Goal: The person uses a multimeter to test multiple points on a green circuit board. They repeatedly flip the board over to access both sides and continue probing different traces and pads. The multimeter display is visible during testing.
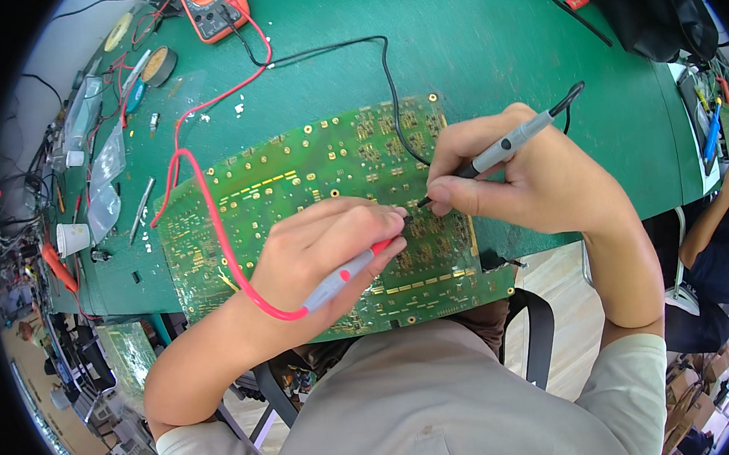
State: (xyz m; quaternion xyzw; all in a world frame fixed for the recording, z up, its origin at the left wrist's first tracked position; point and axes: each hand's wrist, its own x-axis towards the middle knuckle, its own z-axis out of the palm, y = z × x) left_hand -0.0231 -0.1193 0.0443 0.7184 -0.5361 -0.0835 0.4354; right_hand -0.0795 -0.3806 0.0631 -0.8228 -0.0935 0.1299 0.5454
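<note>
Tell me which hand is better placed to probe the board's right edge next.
Probably the right hand: it holds the black-tipped probe nearer that edge of the board, while the left hand, with the red-tipped probe, sits farther left.

a white cup (73, 238) is near a slim metal tool (141, 211), a black bag (651, 4) at upper right.

Lighting across the table (488, 58) is bright, with white glare beyond its near right corner and fisheye bowing its edges.

Room beyond the circuit board (317, 150), but 2 obstructing test leads (214, 208)
</note>
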